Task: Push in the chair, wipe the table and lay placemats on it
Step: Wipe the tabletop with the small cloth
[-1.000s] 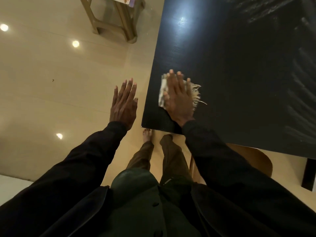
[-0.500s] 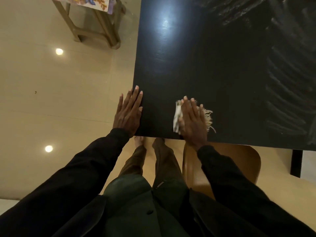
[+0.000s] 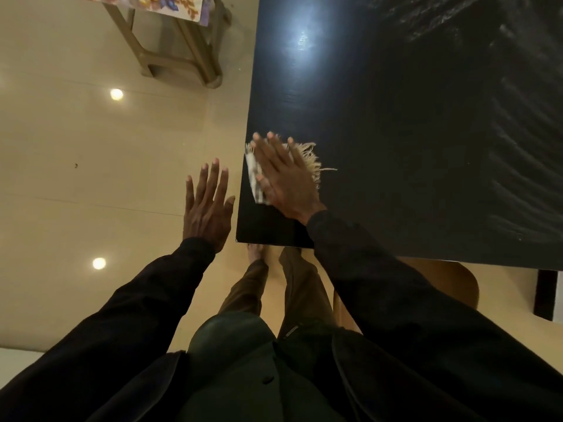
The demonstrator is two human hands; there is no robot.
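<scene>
A glossy cream floor (image 3: 91, 147) lay beneath the dark table (image 3: 396, 147). Nearest, the tan chair (image 3: 441, 284) sat tucked under its edge. The left hand (image 3: 208, 208), fingers spread, had lifted off the corner. The right hand (image 3: 283, 175), flat, had swept the fringed cloth (image 3: 304, 156) back leftward, so wiping continued. Beyond, floral placemats (image 3: 170, 4) waited on a stool (image 3: 182, 56).

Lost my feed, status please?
Right hand flat on cloth, table left edge. Left hand open, off table. No placemats down.
</scene>
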